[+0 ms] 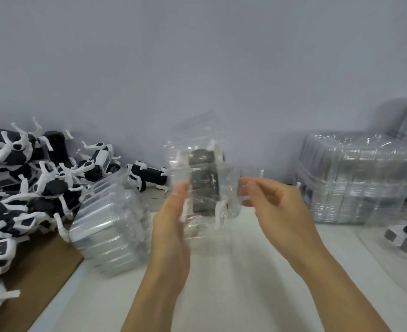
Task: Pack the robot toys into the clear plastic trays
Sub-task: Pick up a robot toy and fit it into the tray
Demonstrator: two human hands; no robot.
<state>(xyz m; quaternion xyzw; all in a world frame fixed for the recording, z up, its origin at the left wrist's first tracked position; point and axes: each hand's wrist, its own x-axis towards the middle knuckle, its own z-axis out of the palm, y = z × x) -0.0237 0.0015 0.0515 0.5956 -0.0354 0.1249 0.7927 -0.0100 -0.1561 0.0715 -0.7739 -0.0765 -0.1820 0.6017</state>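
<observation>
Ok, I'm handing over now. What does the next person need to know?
Left hand and right hand hold up a clear tray with one robot toy inside; closure is too blurred to judge.
Unpacked toys are piled at left, beside a tray stack.
Another clear stack sits at right.
Left to do: finish this tray, then pack the pile.

Toy pile (25, 183) far left; tray stack (111, 224) beside it; held tray (202, 188) centre; stacked trays (355, 178) far right.
</observation>
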